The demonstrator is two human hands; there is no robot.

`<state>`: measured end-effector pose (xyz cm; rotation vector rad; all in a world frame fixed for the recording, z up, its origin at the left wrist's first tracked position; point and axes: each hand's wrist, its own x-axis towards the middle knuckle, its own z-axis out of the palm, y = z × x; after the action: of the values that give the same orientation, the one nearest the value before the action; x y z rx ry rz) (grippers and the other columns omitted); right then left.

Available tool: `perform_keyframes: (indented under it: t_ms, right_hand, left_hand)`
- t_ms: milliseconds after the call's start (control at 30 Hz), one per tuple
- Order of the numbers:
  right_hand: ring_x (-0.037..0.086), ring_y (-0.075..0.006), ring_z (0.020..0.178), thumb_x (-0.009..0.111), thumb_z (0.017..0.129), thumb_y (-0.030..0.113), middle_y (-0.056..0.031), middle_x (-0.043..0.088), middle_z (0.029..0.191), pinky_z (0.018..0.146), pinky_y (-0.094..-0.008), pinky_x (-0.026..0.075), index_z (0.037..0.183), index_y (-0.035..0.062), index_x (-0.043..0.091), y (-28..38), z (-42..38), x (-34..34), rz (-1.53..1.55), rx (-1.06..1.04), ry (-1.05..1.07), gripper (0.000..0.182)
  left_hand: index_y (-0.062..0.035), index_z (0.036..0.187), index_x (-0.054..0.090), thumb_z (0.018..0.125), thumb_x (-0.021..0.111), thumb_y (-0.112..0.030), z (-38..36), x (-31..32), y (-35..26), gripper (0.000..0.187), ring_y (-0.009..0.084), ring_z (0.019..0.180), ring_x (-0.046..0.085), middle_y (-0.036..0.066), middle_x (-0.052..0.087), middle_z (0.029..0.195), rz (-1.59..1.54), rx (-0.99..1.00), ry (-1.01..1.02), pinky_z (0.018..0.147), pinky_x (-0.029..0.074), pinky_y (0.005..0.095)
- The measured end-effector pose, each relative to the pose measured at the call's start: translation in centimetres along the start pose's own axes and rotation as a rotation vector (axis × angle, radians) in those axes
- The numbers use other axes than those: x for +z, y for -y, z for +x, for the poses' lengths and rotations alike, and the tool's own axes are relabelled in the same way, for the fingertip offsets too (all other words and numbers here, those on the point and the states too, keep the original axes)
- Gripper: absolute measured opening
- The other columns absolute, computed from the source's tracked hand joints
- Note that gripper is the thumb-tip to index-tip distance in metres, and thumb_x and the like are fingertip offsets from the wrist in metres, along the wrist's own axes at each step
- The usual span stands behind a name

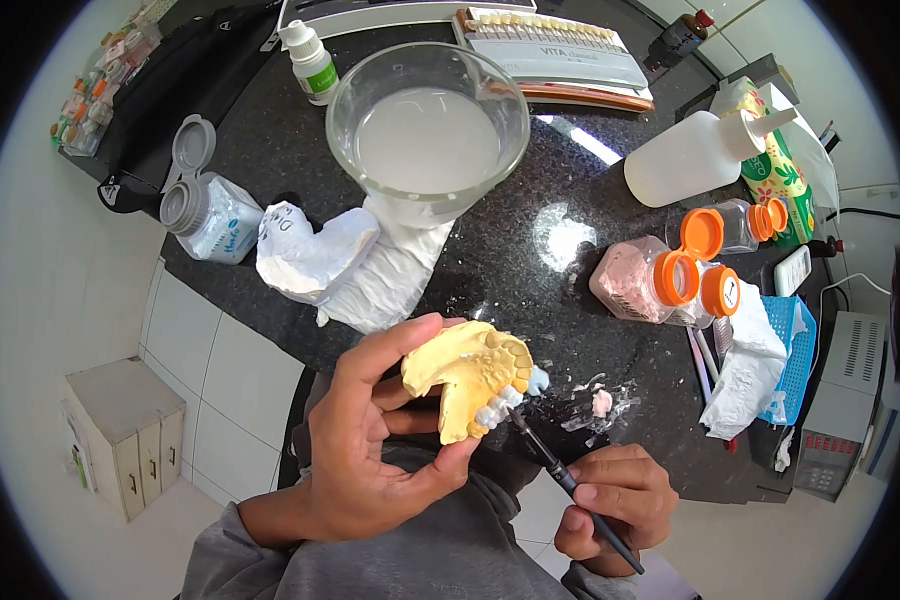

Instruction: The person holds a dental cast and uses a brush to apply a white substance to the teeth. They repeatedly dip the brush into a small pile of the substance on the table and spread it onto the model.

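My left hand is closed around a yellow plaster dental model, holding it above the near edge of the dark counter. White tooth pieces sit along the model's right side, and a small pale blue piece shows at its edge. In my right hand is a slim black brush, pinched between thumb and fingers. Its tip lies right at the white teeth. Beyond the brush, a small pink lump rests on the counter among smears and crumbs.
A glass bowl of cloudy liquid stands at the back. To its left are a white plaster model on paper towel and an open powder jar. Orange-capped jars, a white squeeze bottle and crumpled paper occupy the right.
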<state>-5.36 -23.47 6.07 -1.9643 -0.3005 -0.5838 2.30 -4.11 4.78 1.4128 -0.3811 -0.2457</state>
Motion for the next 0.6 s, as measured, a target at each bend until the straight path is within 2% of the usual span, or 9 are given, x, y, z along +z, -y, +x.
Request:
perform_keyframes:
  t_ms: [600]
  right_hand:
    - [0.064,-0.0198,0.058,0.070,0.061,0.000,-0.0099,0.062,0.069,0.049,-0.0255,0.054,0.081,0.0008,0.063,0.01,0.01,0.10,0.009,-0.009,0.010,0.021]
  left_hand:
    - [0.0050,0.132,0.029,0.071,0.068,0.009,-0.04,0.00,0.13,0.072,0.0286,0.116,0.052,0.022,0.042,0.128,-0.008,-0.002,-0.008,0.088,0.054,0.0336]
